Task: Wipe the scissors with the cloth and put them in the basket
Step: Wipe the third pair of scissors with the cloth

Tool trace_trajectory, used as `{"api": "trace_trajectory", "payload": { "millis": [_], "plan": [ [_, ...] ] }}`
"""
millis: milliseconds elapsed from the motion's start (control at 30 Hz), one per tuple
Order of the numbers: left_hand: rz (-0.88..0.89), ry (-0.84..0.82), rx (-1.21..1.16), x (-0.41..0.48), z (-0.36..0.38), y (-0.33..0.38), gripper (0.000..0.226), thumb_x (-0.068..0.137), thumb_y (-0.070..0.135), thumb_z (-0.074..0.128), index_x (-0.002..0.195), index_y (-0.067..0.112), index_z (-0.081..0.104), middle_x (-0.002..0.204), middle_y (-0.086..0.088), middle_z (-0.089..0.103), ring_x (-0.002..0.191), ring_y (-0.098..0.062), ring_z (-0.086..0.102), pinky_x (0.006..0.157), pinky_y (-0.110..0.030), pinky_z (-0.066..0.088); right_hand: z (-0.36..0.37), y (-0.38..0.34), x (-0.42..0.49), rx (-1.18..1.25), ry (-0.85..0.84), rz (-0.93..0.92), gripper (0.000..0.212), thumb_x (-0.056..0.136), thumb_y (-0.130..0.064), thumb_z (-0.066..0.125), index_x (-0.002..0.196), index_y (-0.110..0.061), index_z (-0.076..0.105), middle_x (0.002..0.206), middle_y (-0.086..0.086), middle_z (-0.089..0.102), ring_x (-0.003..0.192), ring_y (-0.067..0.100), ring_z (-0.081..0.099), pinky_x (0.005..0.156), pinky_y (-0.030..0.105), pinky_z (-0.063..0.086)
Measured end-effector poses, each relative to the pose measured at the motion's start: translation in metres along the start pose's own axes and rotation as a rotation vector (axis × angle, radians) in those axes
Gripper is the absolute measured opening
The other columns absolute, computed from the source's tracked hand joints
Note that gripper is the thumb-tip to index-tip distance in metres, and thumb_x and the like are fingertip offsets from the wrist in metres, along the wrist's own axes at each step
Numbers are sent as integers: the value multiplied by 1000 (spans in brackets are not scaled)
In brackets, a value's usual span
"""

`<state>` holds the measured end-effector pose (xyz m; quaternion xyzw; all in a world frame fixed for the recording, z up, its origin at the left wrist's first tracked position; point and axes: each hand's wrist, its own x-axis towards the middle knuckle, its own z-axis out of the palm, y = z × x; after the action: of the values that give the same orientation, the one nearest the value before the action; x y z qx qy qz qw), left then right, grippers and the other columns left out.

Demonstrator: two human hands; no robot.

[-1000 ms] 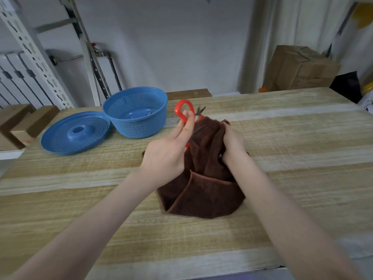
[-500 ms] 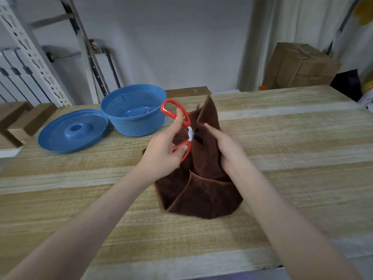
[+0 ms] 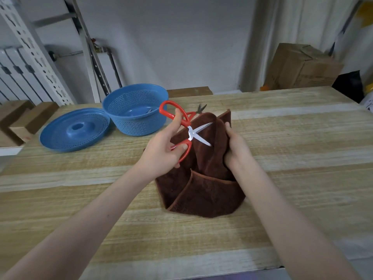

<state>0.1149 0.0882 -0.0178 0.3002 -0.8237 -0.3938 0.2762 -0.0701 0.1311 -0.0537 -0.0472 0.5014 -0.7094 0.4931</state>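
Holding the red scissors point(image 3: 186, 129) open-bladed in my left hand point(image 3: 161, 152) over the brown cloth point(image 3: 201, 178) gripped by my right hand point(image 3: 235, 147) mid-tabletop, I judge wiping unfinished, with the blue basket point(image 3: 135, 112) near the far-left edge awaiting them.

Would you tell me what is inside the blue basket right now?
Inside the basket a small metal item, possibly another scissors' tip, shows on its floor. The near wall hides the rest.
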Motion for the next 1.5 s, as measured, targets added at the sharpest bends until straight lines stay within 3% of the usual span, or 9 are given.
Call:
{"api": "trace_trajectory", "payload": {
  "millis": [300, 367, 467, 567, 700, 900, 1167, 1333, 1500],
  "plan": [
    [-13, -23, 2, 4, 6, 3, 87, 92, -2, 55, 149, 42, 7, 109, 25, 52, 53, -29, 61, 53, -43, 57, 13, 4, -27, -236, -181, -133, 27, 92, -18, 65, 110, 2, 68, 75, 10, 73, 65, 22, 71, 55, 28, 56],
    [-9, -28, -9, 4, 4, 5, 86, 91, -3, 55, 151, 37, 8, 118, 14, 54, 53, -30, 58, 53, -45, 57, 15, 1, -20, -189, -102, -93, 28, 90, -23, 68, 107, -1, 69, 81, 13, 74, 69, 24, 72, 58, 31, 58],
    [-14, -23, -50, 0, 0, 5, 87, 91, -5, 54, 151, 38, 8, 136, 16, 45, 50, -19, 53, 52, -42, 57, 6, -6, -2, -75, 14, -31, 43, 88, -33, 68, 118, -2, 67, 108, 18, 71, 95, 30, 71, 86, 44, 57],
    [-45, 3, -147, 0, -6, 1, 87, 91, -7, 54, 154, 32, 8, 150, 13, 36, 58, -21, 52, 50, -37, 56, -5, -11, 1, -50, 29, -33, 41, 90, -35, 65, 117, -4, 67, 107, 15, 73, 95, 28, 72, 82, 39, 57],
    [-91, -14, -340, 3, -4, 0, 84, 92, -11, 51, 154, 27, 10, 152, 12, 34, 57, -14, 45, 46, -24, 51, -4, -6, -15, -48, -124, -7, 32, 96, -33, 57, 109, -7, 69, 100, 14, 74, 87, 26, 72, 73, 36, 58],
    [-187, -81, -573, 3, -8, -2, 74, 92, -11, 49, 151, 25, 23, 132, 17, 54, 67, -31, 39, 41, -20, 47, 7, -1, -30, -93, -323, -1, 54, 80, -41, 66, 120, -4, 66, 116, 21, 68, 105, 33, 67, 98, 46, 50],
    [-150, -107, -451, 3, -11, -2, 78, 94, -9, 50, 154, 25, 14, 153, 4, 35, 73, -33, 42, 43, -21, 49, 6, 4, -36, -109, -371, -10, 56, 75, -33, 70, 121, -1, 64, 114, 23, 68, 100, 33, 68, 86, 40, 56],
    [-119, -199, -302, 2, -11, 1, 84, 93, -11, 50, 154, 27, 8, 155, 7, 29, 72, -32, 46, 44, -22, 50, 4, -1, -35, -283, -350, -43, 29, 82, -13, 71, 107, 0, 67, 88, 15, 73, 78, 26, 72, 73, 36, 60],
    [-136, -180, -290, 3, -14, -1, 83, 93, -9, 52, 154, 25, 9, 157, 3, 28, 78, -31, 53, 43, -21, 49, -3, -9, -33, -299, -374, -5, 34, 81, -28, 68, 105, -4, 68, 95, 14, 74, 87, 26, 71, 76, 34, 59]
  ]
}}
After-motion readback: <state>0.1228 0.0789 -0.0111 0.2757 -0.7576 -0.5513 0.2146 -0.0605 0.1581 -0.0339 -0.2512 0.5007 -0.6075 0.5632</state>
